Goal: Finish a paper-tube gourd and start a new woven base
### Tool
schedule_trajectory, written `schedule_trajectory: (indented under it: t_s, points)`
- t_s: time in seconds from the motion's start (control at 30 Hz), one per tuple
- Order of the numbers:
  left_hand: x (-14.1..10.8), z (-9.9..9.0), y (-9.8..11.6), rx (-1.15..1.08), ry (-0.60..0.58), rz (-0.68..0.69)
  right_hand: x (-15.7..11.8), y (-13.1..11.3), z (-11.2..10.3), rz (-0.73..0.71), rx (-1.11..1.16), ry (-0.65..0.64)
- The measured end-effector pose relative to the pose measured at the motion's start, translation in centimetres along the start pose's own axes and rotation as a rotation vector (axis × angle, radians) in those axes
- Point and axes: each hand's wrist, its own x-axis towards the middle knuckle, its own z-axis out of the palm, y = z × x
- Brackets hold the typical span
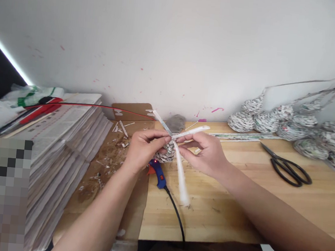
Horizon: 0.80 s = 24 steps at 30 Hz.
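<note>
Pinching the gourd's (166,153) top, my left hand (144,149) is nearly closed; my right (204,154), fingers partly curled, grips a strip (193,132) there — a loose hold could let the weave slip. The glue gun (157,174) sits just below, lit — a dropped wrist might catch its cord (177,210).

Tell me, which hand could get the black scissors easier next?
Probably the right hand: the scissors lie on its side. The left hand is farther away, though both hands are busy at the woven piece.
</note>
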Motion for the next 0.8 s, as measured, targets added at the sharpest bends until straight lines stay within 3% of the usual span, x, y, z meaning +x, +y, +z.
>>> schedule_trajectory:
  t_s: [0.17, 0.5, 0.67, 0.8]
  points:
    - [-0.3, 0.2, -0.1, 0.044, 0.027, 0.042, -0.4, 0.2, 0.6, -0.194, -0.236, 0.088]
    - [-1.0, 1.1, 0.0, 0.177, 0.069, 0.163, -1.0, 1.1, 0.7, -0.368, -0.299, 0.156]
    - [-1.1, 1.1, -0.2, 0.276, 0.069, 0.233, -1.1, 1.3, 1.0, -0.361, -0.325, 0.185]
    - [-1.0, 0.9, -0.2, 0.311, 0.052, 0.257, -1.0, 0.8, 1.1, -0.243, -0.204, 0.175]
